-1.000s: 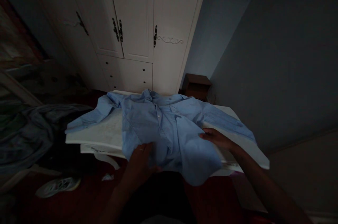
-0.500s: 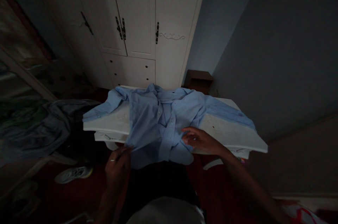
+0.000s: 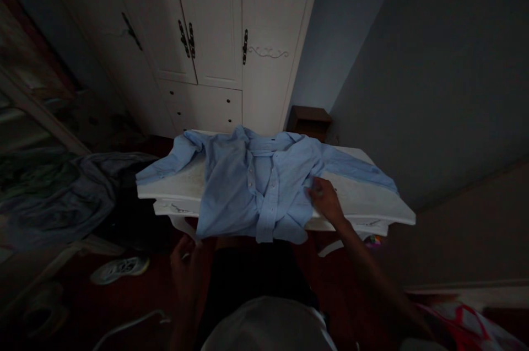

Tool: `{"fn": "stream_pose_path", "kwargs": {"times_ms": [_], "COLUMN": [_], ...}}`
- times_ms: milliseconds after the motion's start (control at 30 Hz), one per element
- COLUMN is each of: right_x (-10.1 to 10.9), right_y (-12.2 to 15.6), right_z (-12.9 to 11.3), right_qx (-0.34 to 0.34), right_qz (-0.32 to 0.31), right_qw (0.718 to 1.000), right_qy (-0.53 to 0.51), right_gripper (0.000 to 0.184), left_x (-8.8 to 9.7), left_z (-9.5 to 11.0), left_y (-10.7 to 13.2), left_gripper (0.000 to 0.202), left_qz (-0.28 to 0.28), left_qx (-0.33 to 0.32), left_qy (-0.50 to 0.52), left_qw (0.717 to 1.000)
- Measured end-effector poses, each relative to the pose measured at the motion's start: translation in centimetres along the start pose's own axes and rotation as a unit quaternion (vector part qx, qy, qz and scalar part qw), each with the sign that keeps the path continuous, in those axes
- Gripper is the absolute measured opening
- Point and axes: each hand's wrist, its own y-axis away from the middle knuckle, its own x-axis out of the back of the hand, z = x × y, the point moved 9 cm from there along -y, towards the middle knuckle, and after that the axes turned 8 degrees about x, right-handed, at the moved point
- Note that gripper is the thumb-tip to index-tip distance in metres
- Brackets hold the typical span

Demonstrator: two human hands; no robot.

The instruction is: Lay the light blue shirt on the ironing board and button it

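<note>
A light blue button-up shirt (image 3: 256, 185) lies spread front-up across a small white table (image 3: 363, 202), its sleeves out to both sides and its hem hanging over the near edge. My right hand (image 3: 326, 199) rests on the shirt's right side near the table's front edge, fingers curled on the cloth. My left hand (image 3: 185, 263) is low, below the table's near edge under the shirt's left hem corner; it is dark and its fingers are hard to make out.
A white wardrobe (image 3: 215, 37) with dark handles stands behind the table. A brown box (image 3: 309, 122) sits by the wall. Dark clothing (image 3: 61, 191) is heaped at the left. A pale shoe (image 3: 119, 268) lies on the red floor.
My right hand has moved from the shirt's lower middle out to its right side. My left hand has dropped below the hem. The shirt's front lies flatter.
</note>
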Motion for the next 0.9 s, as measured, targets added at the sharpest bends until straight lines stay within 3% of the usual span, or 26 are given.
{"fn": "stream_pose_path", "kwargs": {"times_ms": [67, 133, 267, 400, 467, 567, 667, 767, 900], "right_x": [1.1, 0.9, -1.2, -1.7, -0.9, 1.6, 3.6, 3.1, 1.3], "right_y": [-0.2, -0.6, -1.1, -1.3, -1.4, -1.4, -0.7, 1.1, 4.5], "right_z": [1.6, 2.3, 1.2, 0.2, 0.4, 2.0, 3.4, 3.7, 2.5], "right_qx": [-0.059, -0.086, -0.085, -0.108, -0.137, -0.187, -0.212, -0.254, -0.259], "right_qz": [-0.001, -0.056, -0.17, -0.183, -0.145, -0.03, 0.044, 0.012, -0.126], "right_qw": [0.997, 0.994, 0.982, 0.973, 0.965, 0.934, 0.924, 0.917, 0.886], "right_qy": [0.041, 0.045, -0.019, -0.09, -0.171, -0.305, -0.315, -0.306, -0.364], "right_gripper": [0.056, 0.05, 0.035, 0.036, 0.033, 0.036, 0.039, 0.041, 0.045], "left_x": [-0.7, -1.9, -4.8, -6.4, -6.0, -3.2, -0.4, 0.6, 0.8], "left_z": [-0.2, 0.5, 2.2, 1.8, 1.3, 1.3, 2.8, 3.3, 2.3], "left_y": [-0.7, -1.5, -3.3, -5.1, -5.5, -5.8, -5.6, -5.3, -5.4], "left_gripper": [0.052, 0.049, 0.052, 0.053, 0.052, 0.05, 0.043, 0.042, 0.051], "left_qz": [-0.02, -0.05, -0.113, -0.162, -0.176, -0.131, -0.077, -0.061, -0.079], "left_qx": [0.032, 0.035, 0.02, 0.063, 0.106, 0.164, 0.156, 0.161, 0.157], "left_qy": [0.025, 0.017, 0.016, 0.009, 0.019, 0.089, 0.14, 0.129, 0.072], "left_qw": [0.999, 0.998, 0.993, 0.985, 0.978, 0.974, 0.975, 0.977, 0.982]}}
